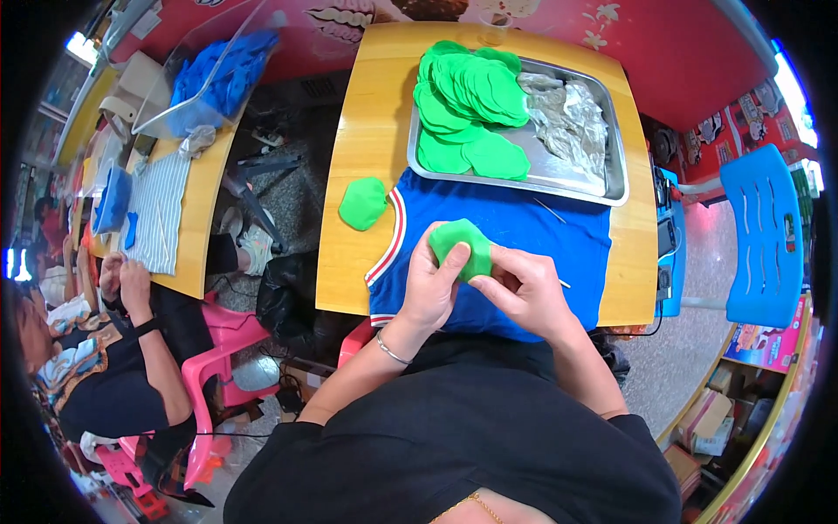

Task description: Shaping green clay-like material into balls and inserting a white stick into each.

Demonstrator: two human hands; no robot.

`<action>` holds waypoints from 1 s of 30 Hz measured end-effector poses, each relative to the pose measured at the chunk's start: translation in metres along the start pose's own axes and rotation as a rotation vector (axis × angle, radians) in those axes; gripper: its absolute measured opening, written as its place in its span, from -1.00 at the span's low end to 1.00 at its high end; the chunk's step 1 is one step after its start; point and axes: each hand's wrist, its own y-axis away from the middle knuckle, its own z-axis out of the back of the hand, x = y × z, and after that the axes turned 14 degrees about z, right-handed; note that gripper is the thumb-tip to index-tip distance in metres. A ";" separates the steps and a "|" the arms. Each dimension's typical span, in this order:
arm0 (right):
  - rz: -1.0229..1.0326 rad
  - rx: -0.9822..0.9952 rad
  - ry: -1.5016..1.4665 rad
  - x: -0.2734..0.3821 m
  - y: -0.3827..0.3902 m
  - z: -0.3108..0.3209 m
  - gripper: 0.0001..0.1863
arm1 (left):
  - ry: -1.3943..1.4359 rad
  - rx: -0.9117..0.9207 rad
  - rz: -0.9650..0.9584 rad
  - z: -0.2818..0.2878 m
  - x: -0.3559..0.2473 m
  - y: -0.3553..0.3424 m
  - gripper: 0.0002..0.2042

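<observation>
Between my hands, above the blue cloth, is a thin, soft-looking green piece (pixel 463 244) with a rounded outline. My left hand (pixel 428 284) grips it with the thumb across its front. The fingertips of my right hand (pixel 528 293) are closed at its lower right edge. A similar green piece (pixel 362 203) lies alone on the wooden table to the left. Many more green pieces (pixel 471 92) are heaped in a metal tray (pixel 572 182) beyond my hands, beside crumpled clear plastic (pixel 567 122). A blue jersey-like cloth (pixel 541 249) with red and white trim lies under my hands.
Thin pale sticks (pixel 548 210) lie on the cloth. At the left, another person's hands (pixel 127 284) work at a second table with a striped cloth (pixel 161 218) and a clear bin (pixel 166 122) of blue pieces. A blue chair (pixel 764 236) stands right; a pink chair (pixel 218 358) stands left.
</observation>
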 end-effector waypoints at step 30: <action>-0.189 -0.668 -0.447 -0.035 0.056 0.065 -0.90 | -1.990 -0.598 -0.100 0.053 -0.067 0.021 -0.71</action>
